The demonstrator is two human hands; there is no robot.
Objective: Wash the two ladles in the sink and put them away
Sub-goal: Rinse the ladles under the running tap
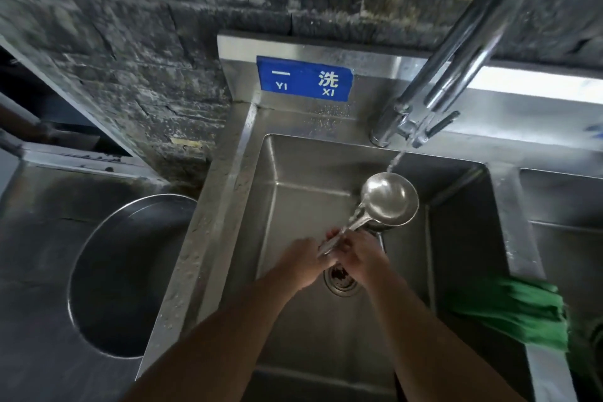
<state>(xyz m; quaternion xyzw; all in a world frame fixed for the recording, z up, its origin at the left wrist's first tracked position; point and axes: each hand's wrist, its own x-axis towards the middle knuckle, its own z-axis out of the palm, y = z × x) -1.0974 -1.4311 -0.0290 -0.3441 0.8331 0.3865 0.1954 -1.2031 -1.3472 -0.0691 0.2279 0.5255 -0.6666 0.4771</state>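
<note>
Now the left hand [303, 259] and right hand [359, 254] sit together above the drain [339, 282], both curled round the handles, holding the ladle [390, 202] bowl-up inside the sink [293, 166] under the stream from the tap [421, 127]. A second ladle [380, 229] seems nested beneath; I would part them and tilt each so water reaches every face

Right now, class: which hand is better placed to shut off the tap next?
Probably the right hand: the tap stands rear-right, on its side, while the left hand would have to cross over the ladle.
</note>
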